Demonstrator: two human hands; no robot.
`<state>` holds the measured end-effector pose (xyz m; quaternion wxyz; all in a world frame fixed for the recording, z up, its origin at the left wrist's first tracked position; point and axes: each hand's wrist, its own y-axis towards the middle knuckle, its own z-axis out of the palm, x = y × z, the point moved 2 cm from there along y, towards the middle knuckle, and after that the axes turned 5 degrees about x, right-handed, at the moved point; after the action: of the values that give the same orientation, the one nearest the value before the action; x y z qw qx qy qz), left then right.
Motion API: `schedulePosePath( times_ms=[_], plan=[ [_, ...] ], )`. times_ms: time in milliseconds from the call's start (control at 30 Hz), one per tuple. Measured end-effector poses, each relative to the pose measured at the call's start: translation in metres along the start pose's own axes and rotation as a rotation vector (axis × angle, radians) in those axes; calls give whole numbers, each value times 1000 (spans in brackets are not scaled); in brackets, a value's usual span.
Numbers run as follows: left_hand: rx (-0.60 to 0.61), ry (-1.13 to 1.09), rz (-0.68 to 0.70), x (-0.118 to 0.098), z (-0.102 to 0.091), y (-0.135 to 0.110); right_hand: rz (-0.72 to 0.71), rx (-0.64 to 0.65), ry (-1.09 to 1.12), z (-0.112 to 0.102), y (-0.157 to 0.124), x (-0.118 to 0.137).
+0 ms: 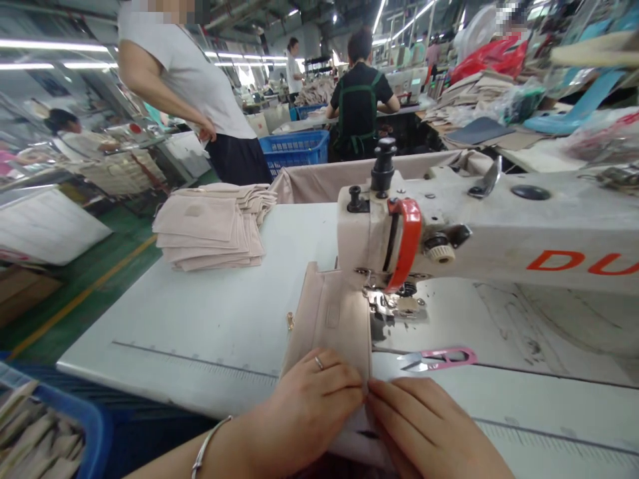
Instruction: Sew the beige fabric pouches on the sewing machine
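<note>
A beige fabric piece (332, 319) lies on the white sewing table (210, 313), its far end under the head of the white sewing machine (449, 226) near the presser foot (394, 303). My left hand (312, 399), with a ring and a bracelet, is closed in a pinch on the near edge of the piece. Fingertip to fingertip with it, my right hand (429, 426) grips the same edge. The two hands meet at the piece's near right corner.
A stack of beige fabric pieces (214, 226) sits at the table's far left. Pink thread snips (439, 359) lie right of the piece. A blue bin (60, 426) stands at lower left. A person in a white shirt (194, 86) stands behind; another sits by a blue crate (294, 150).
</note>
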<state>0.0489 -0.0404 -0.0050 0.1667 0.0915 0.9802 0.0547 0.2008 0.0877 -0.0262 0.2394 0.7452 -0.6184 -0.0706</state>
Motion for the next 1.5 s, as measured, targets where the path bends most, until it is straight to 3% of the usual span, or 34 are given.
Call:
schedulePosePath(
  times_ms=[267,467,800,1067,1200,1500],
  plan=[
    [15,26,50,28,1,11,72,9,58,1,16,-18],
    [-63,72,110,46,-7,24,92,78,80,-2,32,-29],
    [-79,116,170,79,-6,49,207,104,-10,4,45,-52],
    [-140,113,74,96,-12,65,310,148,-64,15,49,-65],
    [-140,104,-13,104,-12,68,304,123,-75,17,48,-65],
    [-179,73,-44,106,-12,68,291,91,-73,18,48,-66]
  ],
)
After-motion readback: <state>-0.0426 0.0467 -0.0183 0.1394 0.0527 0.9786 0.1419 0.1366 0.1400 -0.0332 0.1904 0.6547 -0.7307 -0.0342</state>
